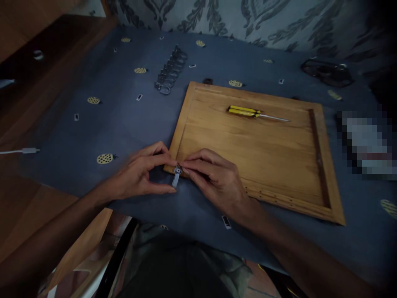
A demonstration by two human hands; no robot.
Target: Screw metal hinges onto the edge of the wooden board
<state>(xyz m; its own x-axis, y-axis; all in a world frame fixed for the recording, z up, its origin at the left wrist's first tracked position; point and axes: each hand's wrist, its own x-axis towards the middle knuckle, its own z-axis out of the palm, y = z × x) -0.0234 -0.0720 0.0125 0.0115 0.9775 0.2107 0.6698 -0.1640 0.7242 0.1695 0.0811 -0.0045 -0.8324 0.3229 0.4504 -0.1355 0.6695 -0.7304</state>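
Note:
A small silvery metal fitting (176, 178) with a round part at its upper end is held over the near left corner of a wooden panel (232, 151) with a raised rim. My left hand (144, 171) grips it between fingers above and thumb below. From the other side, my right hand (215, 176) pinches at the round end, fingers closed; whether a separate tiny part sits there is hidden. On the panel's far half lies a screwdriver (244, 111) with a yellow and black handle, its shaft pointing right.
A blue cloth with pineapple prints (124, 120) covers the table. Behind the panel's left side lies a row of dark, ring-like pieces (171, 70). A dark strapped object (327, 72) rests at the far right, and a white cable plug (30, 150) at the left edge.

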